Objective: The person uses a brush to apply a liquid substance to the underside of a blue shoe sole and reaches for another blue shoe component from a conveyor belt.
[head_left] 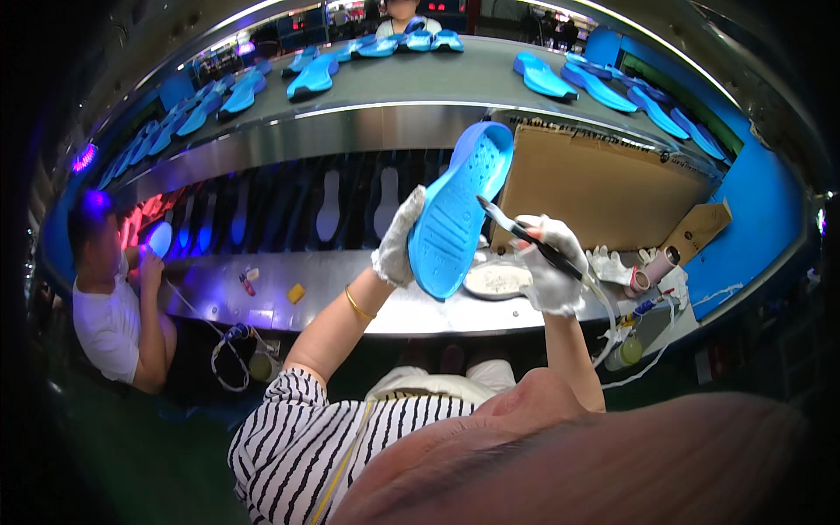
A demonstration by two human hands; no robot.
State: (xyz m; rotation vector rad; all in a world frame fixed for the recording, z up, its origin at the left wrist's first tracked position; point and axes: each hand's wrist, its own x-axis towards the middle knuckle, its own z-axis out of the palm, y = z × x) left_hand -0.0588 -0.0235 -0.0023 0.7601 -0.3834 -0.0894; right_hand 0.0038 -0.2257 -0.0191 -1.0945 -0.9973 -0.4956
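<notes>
My left hand (400, 245), in a light glove with a gold bangle at the wrist, grips a blue shoe sole (451, 223) along its left edge. The sole stands tilted upright, its hollowed, patterned face toward me. In my gloved right hand (558, 278) is a black-handled brush (549, 251) with a pale hose (607, 306) hanging below it. The brush's dark tip is close to the sole's right edge; whether it touches I cannot tell. Below, a whitish oval piece (497, 280) lies on the metal bench (394, 319), partly hidden.
Blue soles (542, 77) ride on the grey belt (420, 83) beyond. Cardboard (604, 188) leans behind my right hand. Gloves (608, 262), a spool (662, 262) and a bottle (626, 354) are at right. A co-worker (114, 306) sits at left, near a yellow block (296, 292).
</notes>
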